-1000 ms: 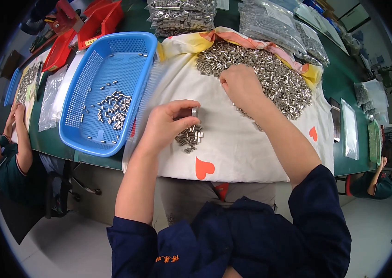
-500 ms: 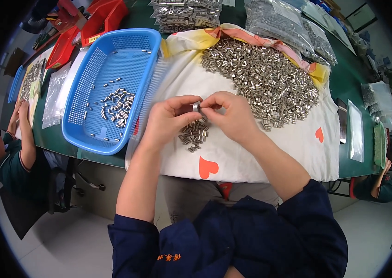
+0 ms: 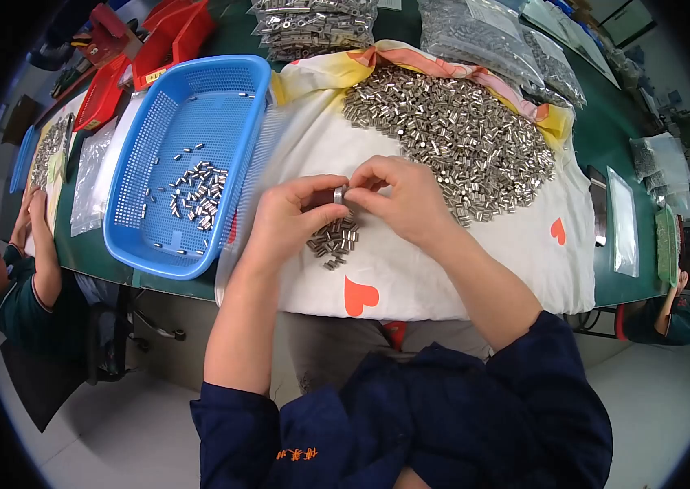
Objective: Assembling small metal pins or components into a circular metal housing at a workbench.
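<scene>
Between thumb and fingertips, my left hand (image 3: 296, 216) pinches a small silver metal ring (image 3: 339, 195), held above a white cloth (image 3: 410, 285) with red hearts. Closed at the ring's right side, my right hand (image 3: 402, 200) has its thumb and forefinger together; what lies between them is hidden. Below the fingers is a small pile of short metal cylinders (image 3: 334, 244), partly covered by my left hand. A much larger heap of the same cylinders (image 3: 459, 134) spreads beyond my right hand.
Left of the cloth stands a blue perforated basket (image 3: 121, 236) with scattered cylinders inside. Red bins (image 3: 170, 45) and bagged metal parts (image 3: 312, 24) sit at the back. Another large bag (image 3: 479, 41) lies behind the heap. Co-workers sit at far left (image 3: 27, 269) and far right (image 3: 675, 314).
The basket, cloth and heap appear shifted slightly left in the view. My hands stay together at the metal ring, with only a slight shift of the fingers.
</scene>
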The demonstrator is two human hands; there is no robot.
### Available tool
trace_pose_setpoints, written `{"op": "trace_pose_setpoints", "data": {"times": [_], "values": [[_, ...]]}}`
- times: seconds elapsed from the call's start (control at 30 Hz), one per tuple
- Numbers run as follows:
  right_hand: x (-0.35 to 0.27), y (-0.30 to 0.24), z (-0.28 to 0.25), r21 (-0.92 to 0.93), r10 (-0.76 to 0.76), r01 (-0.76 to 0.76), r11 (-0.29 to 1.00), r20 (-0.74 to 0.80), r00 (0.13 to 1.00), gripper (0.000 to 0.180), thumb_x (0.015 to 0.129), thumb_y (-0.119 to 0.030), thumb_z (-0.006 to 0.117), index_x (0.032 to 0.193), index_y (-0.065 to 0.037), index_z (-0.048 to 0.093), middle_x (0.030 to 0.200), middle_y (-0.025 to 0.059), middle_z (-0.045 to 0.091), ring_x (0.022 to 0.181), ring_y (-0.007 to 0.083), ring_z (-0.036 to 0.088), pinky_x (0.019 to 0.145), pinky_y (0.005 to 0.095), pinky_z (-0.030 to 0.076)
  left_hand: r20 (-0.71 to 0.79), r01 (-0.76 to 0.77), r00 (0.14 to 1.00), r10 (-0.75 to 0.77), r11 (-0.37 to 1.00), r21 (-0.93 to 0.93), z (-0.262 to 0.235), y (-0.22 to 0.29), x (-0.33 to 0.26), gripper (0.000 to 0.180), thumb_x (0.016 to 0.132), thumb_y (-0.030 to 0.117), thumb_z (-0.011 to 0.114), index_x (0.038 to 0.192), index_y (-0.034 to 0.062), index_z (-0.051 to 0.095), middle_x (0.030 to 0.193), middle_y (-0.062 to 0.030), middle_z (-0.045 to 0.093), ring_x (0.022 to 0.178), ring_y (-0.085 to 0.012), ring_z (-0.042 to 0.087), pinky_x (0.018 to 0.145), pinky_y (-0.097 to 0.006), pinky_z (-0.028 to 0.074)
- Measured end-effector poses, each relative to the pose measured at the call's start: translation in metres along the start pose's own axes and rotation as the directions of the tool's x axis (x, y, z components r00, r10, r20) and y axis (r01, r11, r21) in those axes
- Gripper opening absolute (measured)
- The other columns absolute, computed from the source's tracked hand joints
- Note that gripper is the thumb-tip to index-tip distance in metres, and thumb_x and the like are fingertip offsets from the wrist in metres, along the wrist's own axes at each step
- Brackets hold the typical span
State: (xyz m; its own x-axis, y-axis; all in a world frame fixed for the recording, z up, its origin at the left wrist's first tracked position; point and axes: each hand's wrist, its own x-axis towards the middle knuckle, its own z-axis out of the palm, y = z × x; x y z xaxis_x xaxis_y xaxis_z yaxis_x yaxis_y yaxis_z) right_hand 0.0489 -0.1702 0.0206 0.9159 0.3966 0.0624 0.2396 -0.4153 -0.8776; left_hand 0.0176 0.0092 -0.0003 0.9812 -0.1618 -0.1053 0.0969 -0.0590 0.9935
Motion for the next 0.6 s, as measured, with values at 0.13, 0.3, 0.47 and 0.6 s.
{"op": "trace_pose_setpoints", "data": {"times": [0.13,0.3,0.47,0.6], "values": [[0.01,0.006,-0.041,-0.335,-0.181,0.097,0.937,-0.23,0.956,0.012,0.076,-0.015,0.061,0.082,-0.005,0.062,0.075,0.0108,0.062,0.072,0.0254,0.06,0.064,0.0365,0.047,0.028,0.03,0.999,-0.032,0.997,0.065,0.0,0.006,-0.002,0.032,0.074,-0.008,0.062,0.105,-0.0012,0.06,0.088,-0.0037,0.062,0.077,-0.0075,0.058,0.069,-0.02,0.047],[0.02,0.009,-0.047,-0.709,-0.058,0.041,0.704,0.0,0.998,0.01,0.074,-0.012,0.059,0.077,-0.003,0.062,0.074,0.013,0.062,0.073,0.0285,0.059,0.068,0.0388,0.046,0.044,0.016,0.999,-0.019,0.998,0.06,0.0,0.002,0.0,0.032,0.074,-0.008,0.062,0.105,-0.0014,0.06,0.088,-0.0029,0.062,0.077,-0.0072,0.058,0.069,-0.019,0.047],[0.012,0.021,-0.043,-0.819,-0.163,0.219,0.53,0.155,0.974,0.008,0.071,-0.01,0.06,0.067,-0.003,0.06,0.068,0.0144,0.06,0.068,0.0306,0.059,0.066,0.0399,0.047,0.043,0.021,0.999,-0.023,0.999,0.05,0.0,0.003,-0.001,0.032,0.074,-0.008,0.062,0.105,-0.0012,0.06,0.087,-0.0026,0.062,0.078,-0.0071,0.058,0.069,-0.02,0.047],[0.009,0.026,-0.04,-0.775,-0.225,0.209,0.596,0.089,0.97,0.005,0.07,-0.008,0.057,0.067,-0.004,0.06,0.071,0.0136,0.06,0.073,0.0282,0.058,0.068,0.0382,0.046,0.048,0.012,0.999,-0.015,0.998,0.057,0.0,0.003,-0.001,0.031,0.075,-0.007,0.062,0.105,-0.0009,0.06,0.087,-0.0022,0.062,0.078,-0.007,0.057,0.069,-0.019,0.047]]}}
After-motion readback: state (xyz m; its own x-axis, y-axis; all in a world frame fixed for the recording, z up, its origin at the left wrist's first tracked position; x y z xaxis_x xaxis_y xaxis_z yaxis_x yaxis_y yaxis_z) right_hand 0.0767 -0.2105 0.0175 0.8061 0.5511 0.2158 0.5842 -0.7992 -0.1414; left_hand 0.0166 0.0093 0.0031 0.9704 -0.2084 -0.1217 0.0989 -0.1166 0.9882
